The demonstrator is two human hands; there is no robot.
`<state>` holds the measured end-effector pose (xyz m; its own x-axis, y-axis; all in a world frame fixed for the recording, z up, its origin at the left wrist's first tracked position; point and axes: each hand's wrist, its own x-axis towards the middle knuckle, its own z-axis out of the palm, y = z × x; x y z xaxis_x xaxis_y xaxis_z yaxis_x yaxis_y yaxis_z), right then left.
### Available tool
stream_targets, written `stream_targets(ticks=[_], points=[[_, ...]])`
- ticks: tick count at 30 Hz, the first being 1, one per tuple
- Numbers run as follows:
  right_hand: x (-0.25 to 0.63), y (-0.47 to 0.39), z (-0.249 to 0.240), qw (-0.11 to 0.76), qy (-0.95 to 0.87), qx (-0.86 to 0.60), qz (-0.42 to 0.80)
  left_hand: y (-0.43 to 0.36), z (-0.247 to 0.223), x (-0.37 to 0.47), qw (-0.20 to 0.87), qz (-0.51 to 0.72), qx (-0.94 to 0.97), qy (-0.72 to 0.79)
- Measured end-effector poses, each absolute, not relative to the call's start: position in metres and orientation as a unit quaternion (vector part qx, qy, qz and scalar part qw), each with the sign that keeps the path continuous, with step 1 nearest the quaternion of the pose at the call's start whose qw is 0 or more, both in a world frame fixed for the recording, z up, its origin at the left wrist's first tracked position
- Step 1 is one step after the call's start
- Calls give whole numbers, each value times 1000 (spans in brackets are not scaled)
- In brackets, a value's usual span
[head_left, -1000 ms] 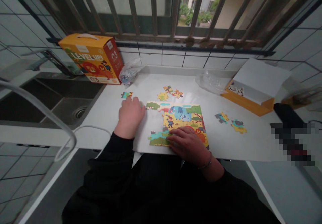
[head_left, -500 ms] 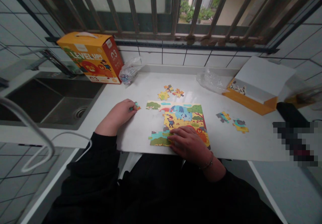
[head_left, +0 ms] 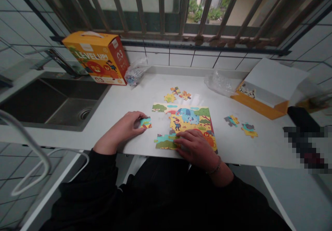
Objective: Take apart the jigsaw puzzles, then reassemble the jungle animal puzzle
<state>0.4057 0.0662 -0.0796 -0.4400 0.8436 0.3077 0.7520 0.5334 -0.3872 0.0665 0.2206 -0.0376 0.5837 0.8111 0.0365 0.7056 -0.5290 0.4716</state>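
Observation:
Between the thumb and fingers of my left hand (head_left: 132, 125) is a puzzle piece (head_left: 146, 122) with blue, orange and red on it, just left of the partly joined jigsaw puzzle (head_left: 190, 120). That puzzle shows an elephant, a lion, trees and a small figure, and a gap shows at its left side. My right hand (head_left: 198, 149) lies with fingers stretched over the puzzle's lower part, covering some of it. Behind the puzzle lie a few loose yellow and orange pieces (head_left: 169, 98). Two more pieces, a blue-yellow one (head_left: 231, 120) and a yellow one (head_left: 249, 130), lie to the right.
An orange puzzle box (head_left: 95, 59) stands at the back left beside a plastic bag (head_left: 135, 73). The dark sink (head_left: 62, 106) is on the left. Crumpled clear plastic (head_left: 219, 82) and an open orange-and-white box (head_left: 267, 85) sit at the back right.
My left hand has brought its piece nearer to me and turned so that more of its face shows. My right hand stays on the puzzle. The camera view has shifted slightly.

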Motion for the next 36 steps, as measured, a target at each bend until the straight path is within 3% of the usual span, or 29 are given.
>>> stream_targets(ticks=[9, 36], points=[[405, 66, -79, 237, -842, -474, 101, 173, -31, 75, 292, 121, 902, 293], [403, 66, -76, 237, -842, -475, 95, 149, -26, 93, 156, 48, 942, 293]])
